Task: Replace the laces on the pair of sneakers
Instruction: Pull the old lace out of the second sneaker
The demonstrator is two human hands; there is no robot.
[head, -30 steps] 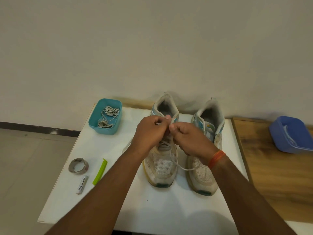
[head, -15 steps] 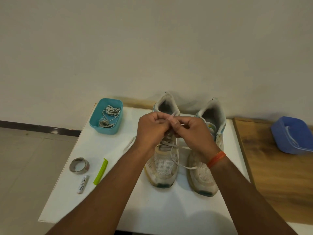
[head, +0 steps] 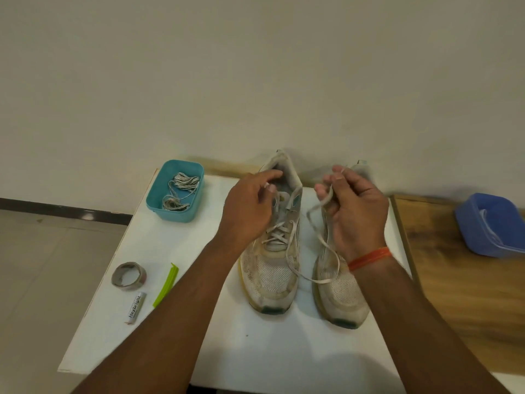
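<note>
Both hands are now moving apart: the right hand (head: 358,211) is pinching the lace (head: 318,223) and pulling it, the left hand (head: 249,209), fingers loosely curled, is steadying the left sneaker (head: 272,268) on the table (head: 176,351). Unlacing seems underway; next, probably freeing lower eyelets.

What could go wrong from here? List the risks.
1. The right hand pinches only the tip of the lace; it could slip free mid-pull.
2. The slack loop drapes across the right sneaker and may snag or drag it.
3. The left hand only rests at the left sneaker collar, so a hard pull could shift it.
</note>
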